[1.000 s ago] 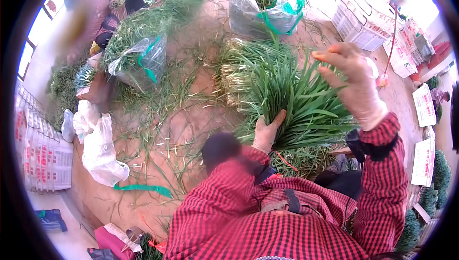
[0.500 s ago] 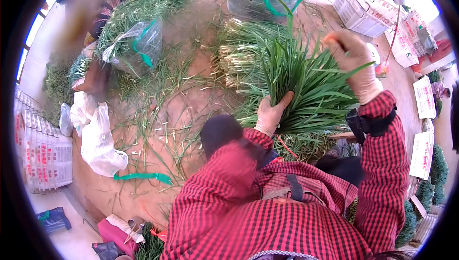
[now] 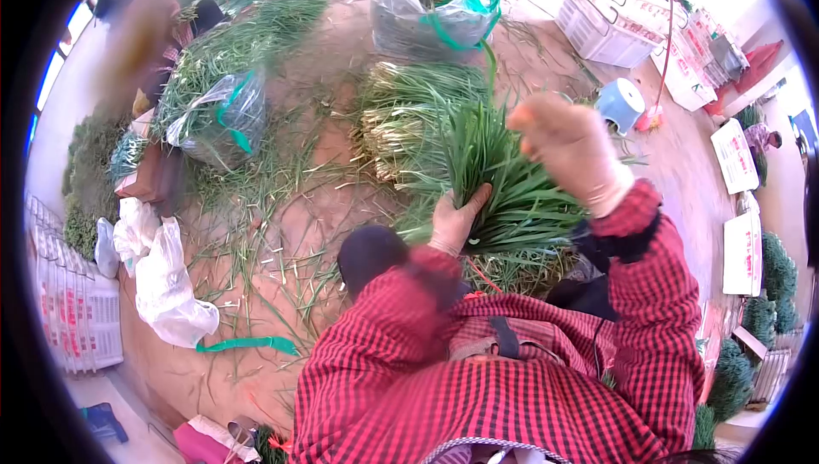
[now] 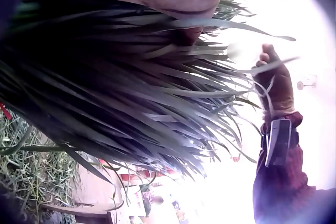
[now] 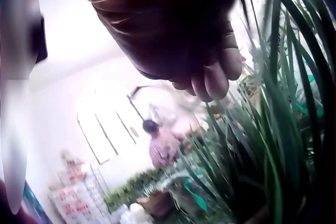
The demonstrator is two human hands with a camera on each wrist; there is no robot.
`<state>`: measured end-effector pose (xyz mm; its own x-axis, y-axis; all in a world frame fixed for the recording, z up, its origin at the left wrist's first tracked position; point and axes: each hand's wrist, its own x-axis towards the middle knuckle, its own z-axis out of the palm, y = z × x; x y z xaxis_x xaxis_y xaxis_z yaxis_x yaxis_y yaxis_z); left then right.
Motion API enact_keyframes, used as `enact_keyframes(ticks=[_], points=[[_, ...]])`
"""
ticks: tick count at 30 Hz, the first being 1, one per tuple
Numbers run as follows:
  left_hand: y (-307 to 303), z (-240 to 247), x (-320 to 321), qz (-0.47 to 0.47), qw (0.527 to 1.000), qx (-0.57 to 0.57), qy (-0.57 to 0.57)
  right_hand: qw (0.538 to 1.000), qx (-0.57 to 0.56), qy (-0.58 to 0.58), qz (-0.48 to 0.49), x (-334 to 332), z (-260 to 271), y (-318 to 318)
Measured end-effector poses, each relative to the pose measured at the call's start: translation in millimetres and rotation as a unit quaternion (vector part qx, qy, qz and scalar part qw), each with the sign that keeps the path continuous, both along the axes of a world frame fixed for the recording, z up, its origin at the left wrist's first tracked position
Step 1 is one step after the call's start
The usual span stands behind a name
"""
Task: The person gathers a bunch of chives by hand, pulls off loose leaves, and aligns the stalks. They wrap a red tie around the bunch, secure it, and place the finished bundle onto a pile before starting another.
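with the left hand gripping the leaf bunch at its three o'clock and the right hand at its two o'clock, finger closure indeterminate, insufficient thumb pressure could let outer leaves splay toward the pile at eleven o'clock.

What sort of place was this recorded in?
Probably a room for sorting or packing vegetables: cut green stalks lie in a thick layer on the floor, a clear bag holds more greenery, and white crates stand nearby.
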<state>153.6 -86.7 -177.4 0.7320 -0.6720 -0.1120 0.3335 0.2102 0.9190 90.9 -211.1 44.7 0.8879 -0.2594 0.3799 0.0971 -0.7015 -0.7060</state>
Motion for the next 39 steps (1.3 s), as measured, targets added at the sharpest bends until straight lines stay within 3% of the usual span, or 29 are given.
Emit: enact_keyframes(ticks=[2,5,7,10,11,14,15,16,18,20,21,24,25,27,28,30,31,32,34,36,39], points=[[1.1,8.4,-0.8,-0.005,1.0,-0.002,0.019,0.994,0.106,0.018,-0.037,-13.2,37.5,-0.8],[-1.1,4.6,-2.1,-0.006,1.0,0.01,0.002,0.994,0.099,-0.017,-0.043,-20.1,51.0,8.5],[-3.7,5.6,-3.8,-0.012,1.0,-0.007,0.003,0.994,-0.078,0.068,-0.035,-21.8,54.6,27.1],[-8.1,-15.8,-5.3,-0.039,0.998,-0.029,0.039,0.926,-0.336,0.17,0.032,-7.1,17.9,41.9],[-11.6,-25.9,-5.1,-0.035,0.998,-0.025,0.042,0.936,-0.321,0.135,0.055,-3.2,0.0,33.8],[-3.9,12.7,-9.8,-0.028,0.997,-0.05,0.042,0.941,-0.338,-0.022,-0.009,1.3,-30.0,8.0],[-3.7,16.8,-8.8,-0.027,0.997,-0.046,0.055,0.986,-0.128,-0.095,-0.058,-1.8,-20.5,11.2],[-2.8,19.0,-8.4,-0.023,0.997,-0.038,0.056,0.992,-0.044,-0.068,-0.092,-4.9,3.0,18.5],[-1.7,21.3,-6.8,-0.021,0.998,-0.023,0.049,0.987,-0.123,-0.058,-0.081,-14.9,3.1,28.7],[-5.2,0.5,-5.5,-0.027,0.998,-0.037,0.044,0.935,-0.332,0.126,-0.015,-16.1,-4.2,44.8],[-7.1,-3.7,-4.9,-0.022,0.999,-0.033,-0.011,0.903,-0.343,0.258,-0.028,-10.0,-17.5,52.0],[-6.4,-2.7,-4.7,-0.012,0.997,0.036,-0.07,0.894,-0.362,0.258,-0.062,5.8,-84.3,50.8],[-5.6,-0.7,-5.3,-0.012,0.995,0.069,-0.072,0.916,-0.33,0.222,-0.047,5.1,-93.6,47.9],[-5.0,3.0,-1.7,-0.029,0.999,0.023,-0.025,0.953,-0.265,0.146,-0.024,0.3,-101.4,40.6],[-3.9,14.9,-1.7,-0.036,0.998,-0.031,0.034,0.966,-0.208,0.154,-0.024,-9.3,-85.4,52.4],[2.9,49.7,-3.7,-0.039,0.954,-0.177,0.239,0.992,0.009,0.109,0.059,-39.0,-45.8,68.3],[3.9,62.6,-5.6,-0.034,0.928,-0.218,0.3,0.983,0.058,0.139,0.102,-55.2,-35.8,73.1],[3.5,54.4,-1.2,-0.014,0.944,-0.161,0.286,0.969,0.107,0.166,0.148,-71.2,-31.1,74.3],[6.5,58.3,2.1,0.013,0.95,-0.095,0.298,0.921,0.026,0.322,0.216,-97.8,-44.1,66.4],[11.9,82.2,-1.3,0.029,0.934,-0.093,0.344,0.864,-0.033,0.497,0.078,-112.9,-68.3,53.6],[14.3,69.6,0.4,-0.008,0.914,-0.144,0.379,0.879,0.019,0.465,-0.102,-136.0,-135.3,4.0]])
